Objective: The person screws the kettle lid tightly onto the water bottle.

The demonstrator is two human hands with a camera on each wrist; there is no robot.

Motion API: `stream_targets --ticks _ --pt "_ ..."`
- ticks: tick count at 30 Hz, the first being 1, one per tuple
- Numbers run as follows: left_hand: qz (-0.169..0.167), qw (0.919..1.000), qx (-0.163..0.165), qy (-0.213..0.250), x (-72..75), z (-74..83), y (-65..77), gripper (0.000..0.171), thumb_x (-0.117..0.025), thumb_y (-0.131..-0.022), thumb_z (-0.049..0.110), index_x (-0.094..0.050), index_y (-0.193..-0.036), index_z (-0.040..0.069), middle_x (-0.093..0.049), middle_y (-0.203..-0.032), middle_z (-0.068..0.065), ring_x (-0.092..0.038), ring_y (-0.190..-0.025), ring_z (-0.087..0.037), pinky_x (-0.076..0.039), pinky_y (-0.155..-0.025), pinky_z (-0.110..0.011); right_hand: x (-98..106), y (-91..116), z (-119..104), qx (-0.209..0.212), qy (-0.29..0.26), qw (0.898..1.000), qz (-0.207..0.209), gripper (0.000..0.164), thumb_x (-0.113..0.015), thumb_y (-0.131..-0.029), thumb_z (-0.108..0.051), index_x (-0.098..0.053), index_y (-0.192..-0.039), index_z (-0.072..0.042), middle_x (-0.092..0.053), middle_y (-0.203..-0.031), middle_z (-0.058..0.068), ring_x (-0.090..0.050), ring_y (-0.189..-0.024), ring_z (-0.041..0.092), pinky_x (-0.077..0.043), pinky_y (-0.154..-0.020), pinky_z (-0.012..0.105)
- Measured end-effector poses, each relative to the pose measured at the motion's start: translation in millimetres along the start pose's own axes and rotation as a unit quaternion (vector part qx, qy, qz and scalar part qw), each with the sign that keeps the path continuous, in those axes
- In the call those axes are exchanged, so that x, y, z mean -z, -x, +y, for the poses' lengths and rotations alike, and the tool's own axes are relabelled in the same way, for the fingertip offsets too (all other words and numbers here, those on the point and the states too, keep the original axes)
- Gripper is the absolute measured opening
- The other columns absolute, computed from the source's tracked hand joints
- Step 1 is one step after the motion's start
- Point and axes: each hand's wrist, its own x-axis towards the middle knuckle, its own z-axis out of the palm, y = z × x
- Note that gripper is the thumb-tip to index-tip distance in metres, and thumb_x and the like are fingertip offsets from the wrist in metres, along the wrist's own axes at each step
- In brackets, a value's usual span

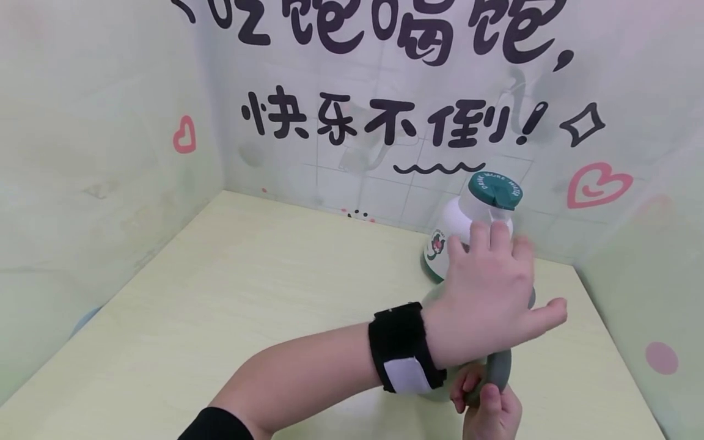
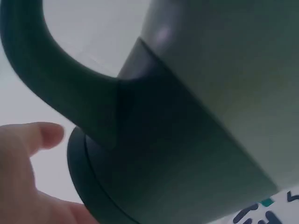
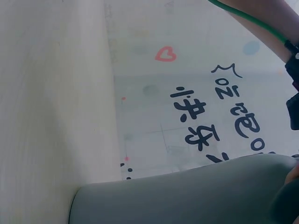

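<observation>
A pale green jug (image 1: 440, 393) with a darker grey-green handle (image 1: 499, 368) stands on the right half of the table, largely hidden behind my left hand (image 1: 486, 293) in the head view. My right hand (image 1: 495, 412) grips the handle low down, fingers curled round it. Over the jug's top, the left hand is spread, its thumb stuck out to the right. In the left wrist view, one finger of it meets the edge of the jug's dark top (image 2: 77, 172) while the finger above stays apart. The jug's smooth side (image 3: 177, 198) fills the bottom of the right wrist view.
Behind the jug stands a white bottle (image 1: 451, 223) with a dark green cap (image 1: 495, 189) and a green base. Pale printed sheets form walls at the back (image 1: 330, 171) and sides of the light wooden table (image 1: 220, 293). My left forearm crosses the table's front.
</observation>
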Motion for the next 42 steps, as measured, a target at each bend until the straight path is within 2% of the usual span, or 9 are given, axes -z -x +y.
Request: stream_targets --ticks 3,6,11,16,22,27,31,36,42 --pt "-0.028 0.9979 0.050 -0.031 -1.9 7.7 -1.5 0.067 -0.041 -0.079 0.077 -0.060 -0.106 0.018 -0.051 -0.108 -0.005 -0.043 -0.100 -0.023 -0.038 -0.073 -0.040 0 0 -1 -0.007 0.007 1.000 0.007 0.034 -0.046 -0.100 -0.008 -0.046 -0.072 0.011 -0.049 -0.065 0.011 -0.035 -0.046 0.021 -0.017 -0.033 0.026" --pt "-0.076 0.9937 0.076 -0.031 -7.8 11.1 -5.9 0.074 -0.041 -0.078 0.080 -0.058 -0.113 0.018 -0.049 -0.113 -0.006 -0.042 -0.106 -0.024 -0.040 -0.078 -0.044 1 0 -1 -0.009 0.002 1.000 0.009 0.033 -0.045 -0.100 -0.007 -0.046 -0.073 0.012 -0.050 -0.067 0.011 -0.035 -0.047 0.021 -0.017 -0.033 0.027" --pt "-0.138 0.9860 0.089 0.028 -17.3 9.5 -10.8 0.057 -0.048 -0.078 0.075 -0.057 -0.097 0.022 -0.047 -0.098 0.000 -0.039 -0.095 -0.019 -0.037 -0.079 -0.043 2 -2 -1 -0.004 -0.006 1.000 -0.005 0.032 -0.044 -0.100 -0.006 -0.046 -0.074 0.013 -0.051 -0.067 0.012 -0.034 -0.047 0.022 -0.016 -0.034 0.026" --pt "-0.159 0.9834 0.042 0.077 -20.3 -0.5 -15.1 0.046 -0.052 -0.078 0.069 -0.055 -0.086 0.023 -0.043 -0.090 0.003 -0.035 -0.087 -0.014 -0.032 -0.069 -0.034 3 -5 1 0.009 -0.013 1.000 -0.016 0.033 -0.044 -0.100 -0.005 -0.044 -0.073 0.014 -0.049 -0.065 0.014 -0.033 -0.046 0.022 -0.017 -0.033 0.026" --pt "-0.189 0.9753 -0.031 0.109 -22.9 -15.5 -21.4 0.041 -0.054 -0.078 0.066 -0.056 -0.092 0.027 -0.040 -0.092 0.006 -0.033 -0.091 -0.011 -0.029 -0.069 -0.029 3 -5 2 0.009 -0.011 1.000 -0.010 0.033 -0.044 -0.100 -0.005 -0.045 -0.073 0.014 -0.049 -0.064 0.013 -0.033 -0.046 0.021 -0.017 -0.033 0.026" --pt "-0.205 0.9648 -0.089 0.139 -25.7 -27.1 -27.7 0.046 -0.055 -0.079 0.063 -0.061 -0.110 0.029 -0.042 -0.098 0.008 -0.034 -0.095 -0.009 -0.030 -0.071 -0.027 2 -5 2 0.003 -0.010 1.000 -0.006 0.032 -0.045 -0.100 -0.006 -0.046 -0.074 0.013 -0.050 -0.064 0.013 -0.034 -0.046 0.021 -0.017 -0.033 0.026" --pt "-0.215 0.9522 -0.133 0.171 -28.8 -35.1 -33.1 0.052 -0.056 -0.081 0.061 -0.060 -0.122 0.029 -0.045 -0.106 0.009 -0.036 -0.101 -0.008 -0.031 -0.074 -0.024 1 -5 1 -0.003 0.008 1.000 -0.001 0.032 -0.044 -0.100 -0.006 -0.046 -0.073 0.012 -0.050 -0.064 0.012 -0.035 -0.046 0.021 -0.018 -0.033 0.026" --pt "-0.220 0.9372 -0.183 0.199 -33.3 -43.1 -38.7 0.052 -0.058 -0.082 0.059 -0.060 -0.125 0.029 -0.046 -0.112 0.011 -0.036 -0.107 -0.007 -0.032 -0.078 -0.021 0 -5 0 -0.006 0.025 1.000 0.001 0.032 -0.044 -0.100 -0.006 -0.046 -0.073 0.011 -0.049 -0.064 0.011 -0.034 -0.045 0.020 -0.019 -0.033 0.027" --pt "-0.213 0.9285 -0.230 0.199 -37.6 -49.6 -42.6 0.050 -0.058 -0.082 0.059 -0.060 -0.125 0.032 -0.047 -0.113 0.013 -0.036 -0.108 -0.004 -0.030 -0.078 -0.022 0 -5 1 -0.004 0.020 1.000 -0.005 0.032 -0.044 -0.100 -0.006 -0.046 -0.073 0.011 -0.048 -0.063 0.011 -0.034 -0.045 0.020 -0.020 -0.033 0.027"
